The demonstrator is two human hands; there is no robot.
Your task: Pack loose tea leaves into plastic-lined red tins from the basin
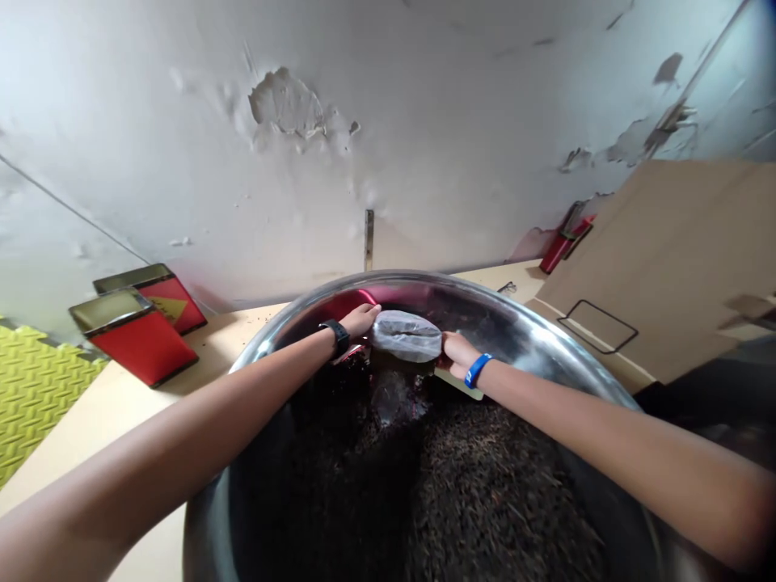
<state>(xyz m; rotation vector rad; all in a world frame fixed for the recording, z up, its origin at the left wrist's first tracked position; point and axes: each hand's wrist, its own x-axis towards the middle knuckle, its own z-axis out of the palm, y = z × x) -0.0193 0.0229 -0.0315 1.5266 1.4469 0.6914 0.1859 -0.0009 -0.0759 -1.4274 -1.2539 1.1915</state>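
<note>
Between my two hands is a translucent plastic bag (407,336), its mouth nearly flat with a narrow slit showing. My left hand (360,321), with a black watch at the wrist, pinches the bag's left edge. At the right edge my right hand (459,353) grips it, a blue band round that wrist. A pale flat piece (459,383) shows just under my right hand; whether I hold it too I cannot tell. The bag is above a large metal basin (597,364) that contains dark, dry loose leaves (497,493), like tea. The bag's lower part blends into shadow.
Two red tins with open tops, one in front (142,347) and one behind (182,303), stand left of the basin on a pale tabletop (145,436). A cardboard box (672,267) stands at right, near another red tin (558,249). Behind is a peeling wall (424,145).
</note>
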